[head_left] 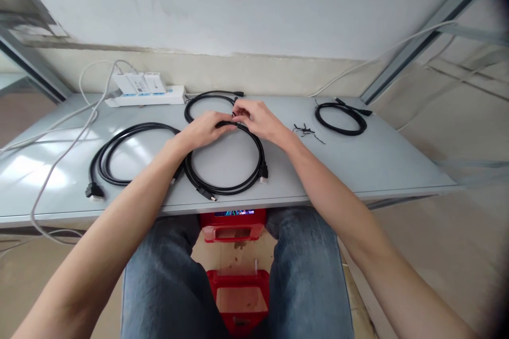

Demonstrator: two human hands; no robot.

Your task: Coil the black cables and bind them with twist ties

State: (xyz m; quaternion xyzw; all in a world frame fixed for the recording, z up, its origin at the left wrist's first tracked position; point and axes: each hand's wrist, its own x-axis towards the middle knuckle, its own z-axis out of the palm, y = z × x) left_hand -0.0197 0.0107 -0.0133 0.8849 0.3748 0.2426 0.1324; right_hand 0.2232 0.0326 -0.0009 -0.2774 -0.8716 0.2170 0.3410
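Observation:
A coiled black cable (260, 151) lies on the grey table (334, 169) in front of me, its two plugs at the near side of the loop. At the far side of this coil, my left hand (209, 128) has its fingers closed on the cable. My right hand (256, 117) meets it there, thumb and fingers pinched at the coil; a small dark piece shows between the fingertips, too small to name with certainty. Several short black ties (304, 130) lie loose to the right of my right hand.
Other coiled black cables rest at the left (137, 127), behind my hands (191, 103) and at the right (342, 130). A white power strip (170, 95) with adapters stands at the back left, its white cords trailing left. A red stool (234, 228) is under the table.

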